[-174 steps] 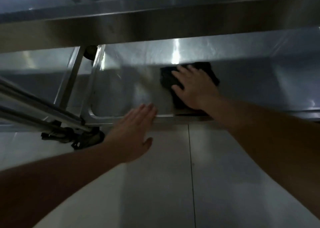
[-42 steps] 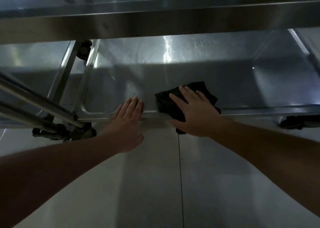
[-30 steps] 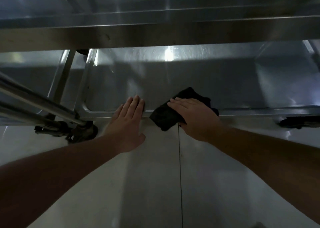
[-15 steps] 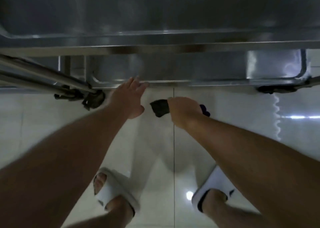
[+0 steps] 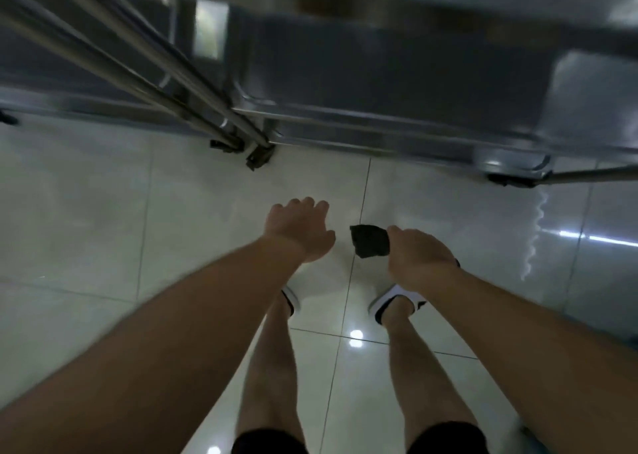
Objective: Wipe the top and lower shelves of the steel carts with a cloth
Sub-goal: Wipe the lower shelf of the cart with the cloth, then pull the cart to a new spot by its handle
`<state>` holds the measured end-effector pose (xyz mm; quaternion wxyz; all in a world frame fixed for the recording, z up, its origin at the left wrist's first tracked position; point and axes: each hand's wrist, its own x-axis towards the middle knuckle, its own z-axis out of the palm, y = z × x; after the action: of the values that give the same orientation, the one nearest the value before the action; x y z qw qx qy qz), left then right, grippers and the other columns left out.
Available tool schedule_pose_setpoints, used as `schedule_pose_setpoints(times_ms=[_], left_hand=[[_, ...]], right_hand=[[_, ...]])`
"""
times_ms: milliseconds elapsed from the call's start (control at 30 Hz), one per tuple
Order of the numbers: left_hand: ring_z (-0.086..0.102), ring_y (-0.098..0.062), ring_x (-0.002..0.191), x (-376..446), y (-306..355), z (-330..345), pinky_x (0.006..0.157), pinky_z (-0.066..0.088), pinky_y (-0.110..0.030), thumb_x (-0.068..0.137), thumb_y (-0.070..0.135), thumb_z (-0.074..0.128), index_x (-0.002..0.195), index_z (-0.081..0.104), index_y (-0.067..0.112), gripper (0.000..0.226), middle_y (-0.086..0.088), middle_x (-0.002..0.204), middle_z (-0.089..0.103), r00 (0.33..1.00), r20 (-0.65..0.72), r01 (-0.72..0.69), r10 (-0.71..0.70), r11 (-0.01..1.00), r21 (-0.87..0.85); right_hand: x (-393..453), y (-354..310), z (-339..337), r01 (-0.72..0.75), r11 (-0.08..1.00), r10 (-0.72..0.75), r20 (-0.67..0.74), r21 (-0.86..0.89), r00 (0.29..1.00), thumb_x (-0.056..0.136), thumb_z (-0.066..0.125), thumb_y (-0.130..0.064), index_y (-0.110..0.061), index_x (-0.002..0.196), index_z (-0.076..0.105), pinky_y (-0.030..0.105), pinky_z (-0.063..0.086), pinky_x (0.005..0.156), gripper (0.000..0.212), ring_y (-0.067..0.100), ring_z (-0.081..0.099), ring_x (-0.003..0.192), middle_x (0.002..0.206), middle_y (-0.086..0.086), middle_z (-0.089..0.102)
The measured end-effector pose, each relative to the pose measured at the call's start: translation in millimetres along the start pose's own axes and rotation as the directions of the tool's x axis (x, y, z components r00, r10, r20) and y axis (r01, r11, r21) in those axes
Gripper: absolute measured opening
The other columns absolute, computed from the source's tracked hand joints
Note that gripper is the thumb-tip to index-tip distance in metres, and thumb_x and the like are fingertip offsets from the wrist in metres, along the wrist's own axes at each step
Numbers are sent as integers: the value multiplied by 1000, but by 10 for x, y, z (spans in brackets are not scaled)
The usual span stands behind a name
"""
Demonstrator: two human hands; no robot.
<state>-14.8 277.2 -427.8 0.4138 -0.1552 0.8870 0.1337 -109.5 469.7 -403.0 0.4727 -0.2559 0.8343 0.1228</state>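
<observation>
My right hand [image 5: 419,258] is curled around the dark cloth [image 5: 370,240], a bunched end of it sticking out past the thumb side toward my left. The cloth hangs in the air above the pale floor tiles [image 5: 103,218], clear of the cart and touching nothing but the hand. My left hand [image 5: 299,230] holds nothing; its fingers are loosely spread and point toward the cart, near the cloth but apart from it. Ahead of both hands runs the front rim of the steel cart's lower shelf [image 5: 379,125], with a black caster [image 5: 258,158] at its left corner and another [image 5: 511,179] at the right (the whole view is motion-blurred). Slanted steel tubes [image 5: 114,53] cross the upper left. Below my hands I see bare legs in white slides [image 5: 393,301]. I can read no writing or brand anywhere.
</observation>
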Motion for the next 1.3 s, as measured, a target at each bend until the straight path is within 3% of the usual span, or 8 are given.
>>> schedule_pose_setpoints(times_ms=[100,233,367,500,633,767,1133,1300], left_hand=[[45,-31,139,-525,-146,-432,103,40,-48,103,59,40,161,28,26,68,-5,157,43,998,58,43,-39,997,-68],[48,-31,133,-1319,-547,-771,97,39,-46,103,56,40,159,31,24,65,-7,151,47,994,-48,85,-96,978,-192],[51,-31,128,-2082,-952,-988,88,35,-46,100,53,41,150,41,24,58,-7,143,52,975,-57,190,-215,937,-293],[54,-32,128,-2748,-1421,-1278,93,40,-46,98,55,40,146,43,25,57,-7,143,54,956,-127,203,-265,909,-365],[57,-32,127,-3325,-2062,-1575,95,44,-45,101,56,38,147,44,24,56,-7,144,55,911,-211,234,-355,865,-445],[55,-30,133,-3826,-2660,-1758,100,45,-43,103,58,38,151,43,25,58,-4,150,53,830,-299,275,-472,811,-517],[49,-31,139,-4592,-4094,-2254,107,42,-46,106,58,34,159,36,25,62,-4,156,48,661,-293,321,-691,613,-722],[51,-29,135,-4869,-4877,-2383,106,44,-45,105,53,37,154,42,25,56,-4,152,49,557,-222,426,-801,504,-751]], right_hand=[[-500,-204,-481,-2,1000,1,-31,-21,1000,101,48,-17,-17,116,51,39,46,71,15,27,54,81,94,6,53],[-1143,-686,-1061,-10,997,4,-87,-70,996,100,47,-16,-16,118,53,38,49,74,19,28,60,86,96,5,56],[-1705,-1365,-1531,-22,1000,23,-54,11,998,103,48,-10,-17,140,56,40,54,96,39,30,65,112,126,11,64],[-2232,-2092,-1946,97,995,-102,-187,-39,977,102,52,-15,-26,145,50,35,50,85,44,28,64,112,131,6,64],[-2651,-2823,-2223,187,969,-232,-342,-158,911,98,53,-19,-28,134,49,36,49,76,38,28,65,106,123,2,66],[-2958,-3580,-2506,280,935,-341,-339,-218,877,94,61,-22,-30,136,50,40,55,87,44,28,65,109,125,2,65],[-3075,-5515,-3536,509,769,-635,-370,-386,678,100,54,-14,-22,142,56,42,54,98,43,30,63,117,135,6,64],[-2940,-6406,-3832,573,654,-751,-330,-494,572,98,50,-13,-20,125,60,37,53,76,30,32,68,96,107,8,66]])
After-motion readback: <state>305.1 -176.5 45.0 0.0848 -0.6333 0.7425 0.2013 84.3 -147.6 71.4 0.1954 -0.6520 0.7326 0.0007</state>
